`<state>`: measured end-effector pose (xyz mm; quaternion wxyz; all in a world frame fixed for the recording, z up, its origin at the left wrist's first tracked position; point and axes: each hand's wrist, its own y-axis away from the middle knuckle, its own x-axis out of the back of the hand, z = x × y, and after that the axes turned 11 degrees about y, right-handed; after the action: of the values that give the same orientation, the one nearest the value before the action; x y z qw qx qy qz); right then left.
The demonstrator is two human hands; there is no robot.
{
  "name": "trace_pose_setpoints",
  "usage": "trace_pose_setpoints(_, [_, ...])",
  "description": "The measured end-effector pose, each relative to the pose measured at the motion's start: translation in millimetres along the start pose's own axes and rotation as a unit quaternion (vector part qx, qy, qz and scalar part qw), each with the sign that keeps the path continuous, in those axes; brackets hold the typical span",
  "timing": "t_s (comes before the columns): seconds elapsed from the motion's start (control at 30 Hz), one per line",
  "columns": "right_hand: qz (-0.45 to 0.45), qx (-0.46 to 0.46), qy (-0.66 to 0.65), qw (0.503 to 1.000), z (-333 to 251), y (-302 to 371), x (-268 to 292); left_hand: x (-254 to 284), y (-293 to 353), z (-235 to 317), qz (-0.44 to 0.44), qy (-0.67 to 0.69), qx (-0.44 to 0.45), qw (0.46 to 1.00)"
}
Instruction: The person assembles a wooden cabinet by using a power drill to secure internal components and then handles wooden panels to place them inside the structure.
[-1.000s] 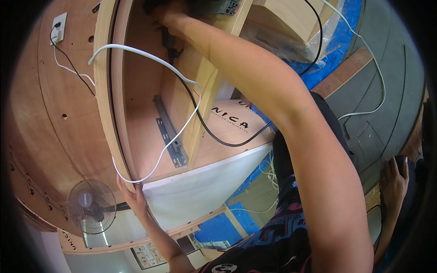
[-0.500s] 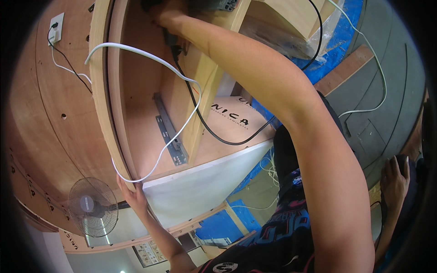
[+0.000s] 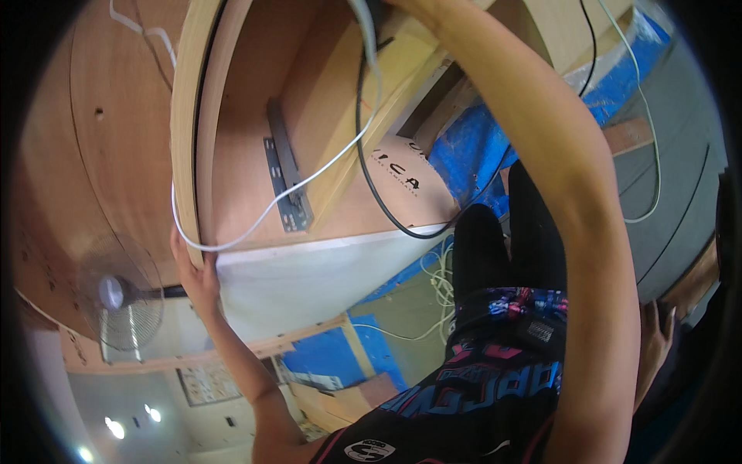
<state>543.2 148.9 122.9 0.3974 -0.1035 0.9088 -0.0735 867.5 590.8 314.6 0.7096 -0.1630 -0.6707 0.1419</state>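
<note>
My left hand grips the lower end of the curved front edge of a plywood cabinet. My right arm reaches up past the top of the picture, so the hand itself is hidden. A white cable loops around the cabinet's front edge just above my left hand. A black cable hangs down from the top into the cabinet. Fixed to the inner wall is a grey metal drawer rail.
A white panel closes the cabinet's near side. A pedestal fan stands at the left. Blue tarp and thin white wires lie on the floor. Another person's hand shows at the lower right.
The view has swung, so the cabinet sits higher and closer. My right hand and the dark tool it held have gone out of the top edge. My left hand stays on the edge.
</note>
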Motion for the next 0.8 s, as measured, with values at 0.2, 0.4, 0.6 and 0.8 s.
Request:
trace_pose_setpoints(0.2, [-0.063, -0.019, 0.196, 0.978, -63, 71, -13, -7, -7, 18, 0.005, -0.01, -0.05, 0.999])
trace_pose_setpoints(0.4, [-0.061, 0.033, 0.498, 0.864, -113, 119, -16, -9, -15, 30, 0.009, -0.015, -0.104, 0.994])
trace_pose_setpoints(0.6, [-0.172, 0.104, 0.66, 0.724, -127, 173, 1, -14, -15, 27, 0.06, -0.005, -0.161, 0.985])
trace_pose_setpoints(0.8, [-0.25, 0.383, 0.73, 0.507, -87, 207, -46, -13, -9, 25, 0.077, -0.062, -0.147, 0.984])
